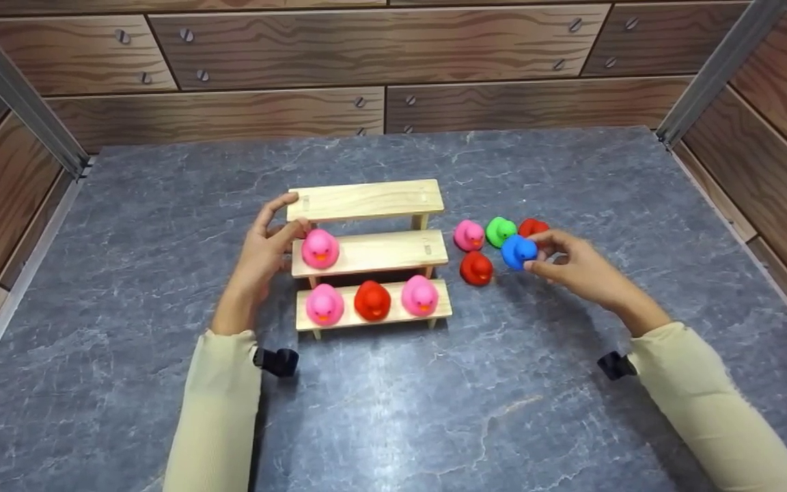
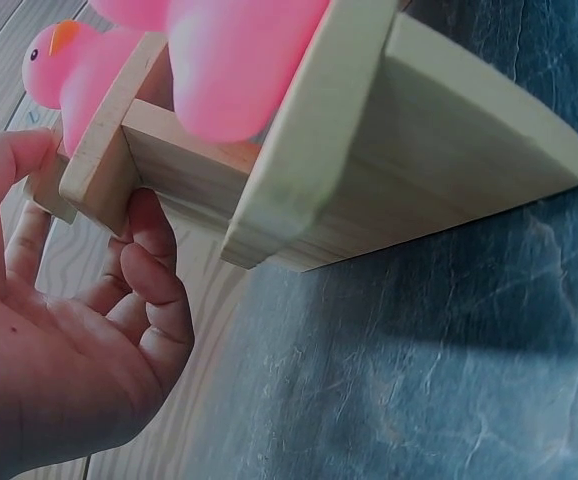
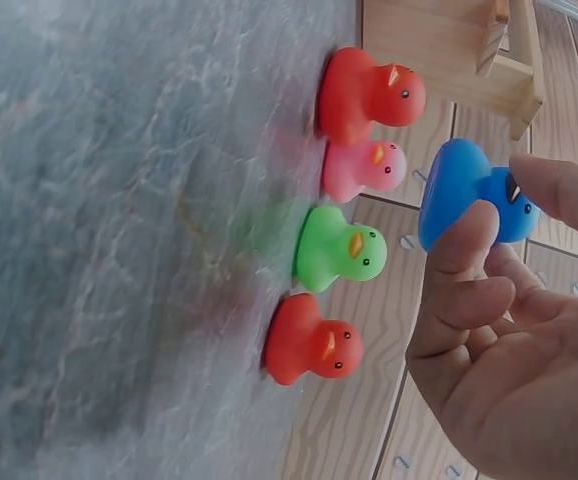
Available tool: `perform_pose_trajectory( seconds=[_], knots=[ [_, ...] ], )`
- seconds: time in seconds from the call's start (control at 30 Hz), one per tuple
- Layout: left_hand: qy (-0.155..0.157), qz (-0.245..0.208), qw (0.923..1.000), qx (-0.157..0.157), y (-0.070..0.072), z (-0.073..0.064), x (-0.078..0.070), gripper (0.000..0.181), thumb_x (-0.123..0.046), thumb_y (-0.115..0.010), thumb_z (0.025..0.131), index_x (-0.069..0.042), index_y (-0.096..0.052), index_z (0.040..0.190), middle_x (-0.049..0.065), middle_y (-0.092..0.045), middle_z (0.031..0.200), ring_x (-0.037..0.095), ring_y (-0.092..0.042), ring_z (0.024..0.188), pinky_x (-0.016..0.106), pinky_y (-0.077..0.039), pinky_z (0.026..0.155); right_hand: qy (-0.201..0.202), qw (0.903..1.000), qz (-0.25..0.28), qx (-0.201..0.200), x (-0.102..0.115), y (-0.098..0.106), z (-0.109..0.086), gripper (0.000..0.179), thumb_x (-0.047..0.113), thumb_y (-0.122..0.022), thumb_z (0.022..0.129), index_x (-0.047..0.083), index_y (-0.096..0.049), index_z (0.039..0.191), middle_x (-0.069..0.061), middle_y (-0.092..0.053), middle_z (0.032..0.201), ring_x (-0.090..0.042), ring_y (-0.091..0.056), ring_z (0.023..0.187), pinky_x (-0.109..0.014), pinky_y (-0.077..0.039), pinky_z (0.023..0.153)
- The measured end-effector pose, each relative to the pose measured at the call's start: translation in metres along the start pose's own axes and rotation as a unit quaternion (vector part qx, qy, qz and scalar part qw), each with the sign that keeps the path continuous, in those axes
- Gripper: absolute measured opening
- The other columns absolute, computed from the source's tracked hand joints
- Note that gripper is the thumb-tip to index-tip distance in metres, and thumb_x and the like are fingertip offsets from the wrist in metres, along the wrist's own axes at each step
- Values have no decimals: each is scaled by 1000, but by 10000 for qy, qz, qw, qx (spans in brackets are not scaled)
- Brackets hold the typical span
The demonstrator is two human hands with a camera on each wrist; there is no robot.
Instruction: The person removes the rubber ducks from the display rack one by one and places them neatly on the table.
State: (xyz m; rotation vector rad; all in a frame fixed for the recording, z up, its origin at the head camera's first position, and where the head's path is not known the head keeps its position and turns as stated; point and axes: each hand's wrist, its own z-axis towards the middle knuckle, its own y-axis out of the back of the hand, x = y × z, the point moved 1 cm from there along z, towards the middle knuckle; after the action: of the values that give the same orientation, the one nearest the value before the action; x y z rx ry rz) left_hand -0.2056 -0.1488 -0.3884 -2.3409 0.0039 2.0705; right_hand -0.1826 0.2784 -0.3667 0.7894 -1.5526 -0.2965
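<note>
A blue rubber duck point(image 1: 518, 252) is pinched between the thumb and fingers of my right hand point(image 1: 581, 270), held up off the tabletop in the right wrist view. My left hand point(image 1: 264, 249) grips the left end of a three-step wooden stand point(image 1: 380, 251), its fingers at the top and middle steps. On the middle step, by my left thumb, sits a pink duck point(image 1: 320, 249). Along the lowest step stand a pink duck point(image 1: 324, 305), a red duck point(image 1: 372, 301) and another pink duck point(image 1: 419, 296).
Right of the stand, loose on the grey marbled table point(image 1: 380, 424), are a pink duck point(image 1: 468, 235), a green duck point(image 1: 501, 232), a red duck point(image 1: 477, 268) and another red duck point(image 1: 532, 227), partly hidden. Wood-patterned panels point(image 1: 380, 51) surround the table at the back and sides.
</note>
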Motion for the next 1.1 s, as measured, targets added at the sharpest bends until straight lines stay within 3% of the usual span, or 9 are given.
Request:
perform_pose_trajectory(
  seconds=[0.23,0.57,1.1],
  knots=[
    [1,31,10000,-8,0,1,1,47,-26,-58,96,-26,-44,141,-1,-63,95,9,-60,70,24,-52,56,-80,9999,-17,134,-8,-2,4,46,21,-63,94,-5,-48,130,-9,-52,99,-15,-57,81,-24,-51,69],
    [7,13,10000,-8,0,0,1,48,-26,-59,96,-25,-43,142,-1,-62,95,8,-61,70,24,-53,56,11,9997,-36,242,-15,-6,10,46,14,-64,91,-9,-48,128,-8,-52,93,-8,-56,71,-22,-49,62],
    [-64,107,9999,-13,0,0,0,48,-24,-57,96,-25,-43,142,-1,-64,95,9,-61,70,23,-51,55,-233,9981,-211,523,-26,-7,18,48,15,-66,90,-6,-47,128,-7,-53,93,-10,-55,68,-24,-49,60]
  ],
)
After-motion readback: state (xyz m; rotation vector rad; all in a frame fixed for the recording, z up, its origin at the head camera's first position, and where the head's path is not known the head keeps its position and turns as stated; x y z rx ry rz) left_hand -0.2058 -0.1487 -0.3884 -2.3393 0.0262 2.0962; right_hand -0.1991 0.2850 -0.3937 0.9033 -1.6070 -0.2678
